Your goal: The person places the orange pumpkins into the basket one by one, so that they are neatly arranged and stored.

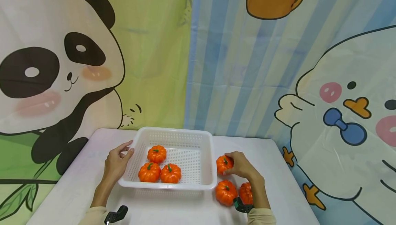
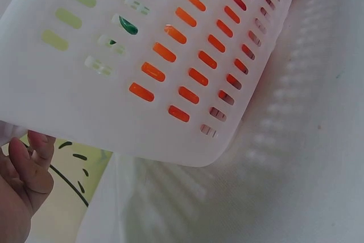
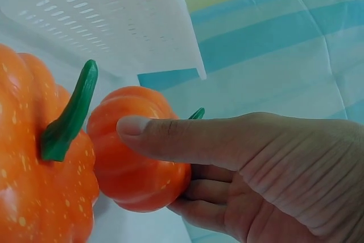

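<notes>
A white plastic basket (image 1: 198,163) holds three small orange pumpkins, among them one pumpkin (image 1: 156,154) behind the other two. At the basket's left rim is my left hand (image 1: 117,160), its fingertips beside or touching the edge; the fingers are loosely bent. My right hand (image 1: 242,164) holds another pumpkin (image 3: 139,152) just right of the basket, thumb on one side and fingers on the other. Nearer me on the table are two more pumpkins, one pumpkin (image 1: 226,193) by the basket's corner and a second pumpkin (image 1: 245,193) partly hidden by the right wrist.
The white table (image 1: 173,207) bears all of these things. Behind it hangs a printed curtain (image 1: 235,63) with a panda and a chick. A dark wrist device (image 1: 117,214) sits on the left wrist, another device (image 1: 242,205) on the right.
</notes>
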Motion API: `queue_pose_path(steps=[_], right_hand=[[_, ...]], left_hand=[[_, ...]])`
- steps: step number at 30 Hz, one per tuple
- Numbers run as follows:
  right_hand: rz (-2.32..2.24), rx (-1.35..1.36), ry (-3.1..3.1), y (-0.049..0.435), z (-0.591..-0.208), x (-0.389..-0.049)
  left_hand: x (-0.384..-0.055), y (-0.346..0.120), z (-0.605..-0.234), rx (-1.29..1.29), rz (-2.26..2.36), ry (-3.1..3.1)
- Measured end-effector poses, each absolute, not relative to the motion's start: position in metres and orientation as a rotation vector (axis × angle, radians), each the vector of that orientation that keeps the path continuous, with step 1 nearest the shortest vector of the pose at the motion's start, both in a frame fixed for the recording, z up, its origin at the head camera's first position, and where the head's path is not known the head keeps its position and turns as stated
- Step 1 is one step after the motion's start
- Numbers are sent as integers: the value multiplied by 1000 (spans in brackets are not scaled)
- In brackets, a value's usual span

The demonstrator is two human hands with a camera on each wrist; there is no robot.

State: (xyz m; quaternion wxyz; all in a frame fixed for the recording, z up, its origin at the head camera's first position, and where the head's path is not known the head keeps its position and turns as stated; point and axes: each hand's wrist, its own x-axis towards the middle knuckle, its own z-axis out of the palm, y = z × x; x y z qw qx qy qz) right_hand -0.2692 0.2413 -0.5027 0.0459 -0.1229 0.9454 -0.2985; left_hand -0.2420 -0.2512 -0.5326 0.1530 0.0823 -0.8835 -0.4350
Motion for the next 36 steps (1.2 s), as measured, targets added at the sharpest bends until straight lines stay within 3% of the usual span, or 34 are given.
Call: queue_pose_path(steps=[36], right_hand=[[-904, -344, 2890, 248, -493, -268]], left_hand=[[-241, -251, -533, 234, -1257, -2543]])
